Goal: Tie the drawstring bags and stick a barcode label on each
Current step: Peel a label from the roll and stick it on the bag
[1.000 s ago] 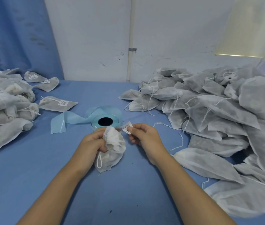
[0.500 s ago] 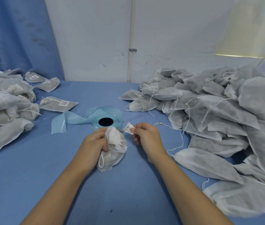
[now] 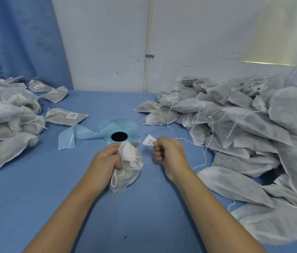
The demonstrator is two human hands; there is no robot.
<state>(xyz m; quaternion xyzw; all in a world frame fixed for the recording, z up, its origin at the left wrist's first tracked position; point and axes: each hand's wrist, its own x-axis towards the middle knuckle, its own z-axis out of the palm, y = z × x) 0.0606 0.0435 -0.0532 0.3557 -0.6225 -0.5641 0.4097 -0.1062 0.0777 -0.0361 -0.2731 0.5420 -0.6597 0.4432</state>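
Observation:
My left hand (image 3: pixel 107 159) grips a white drawstring bag (image 3: pixel 129 165) by its gathered neck, the bag's body resting on the blue table in front of me. My right hand (image 3: pixel 169 154) pinches a small white barcode label (image 3: pixel 149 140) between thumb and fingertips, held a short way to the right of the bag and not touching it. Just behind both hands sits the light blue label roll (image 3: pixel 119 136), with a loose tail of backing tape (image 3: pixel 74 136) trailing to the left.
A big heap of unlabelled white bags (image 3: pixel 253 128) fills the table's right side. Labelled bags are stacked at the left (image 3: pixel 7 121), one lying apart (image 3: pixel 65 116). A white wall with a pipe (image 3: pixel 148 44) and a blue curtain (image 3: pixel 16 37) stand behind the blue table (image 3: pixel 34 189).
My right hand has pulled the label away to the right, off the bag and roll. My left hand keeps its grip on the bag.

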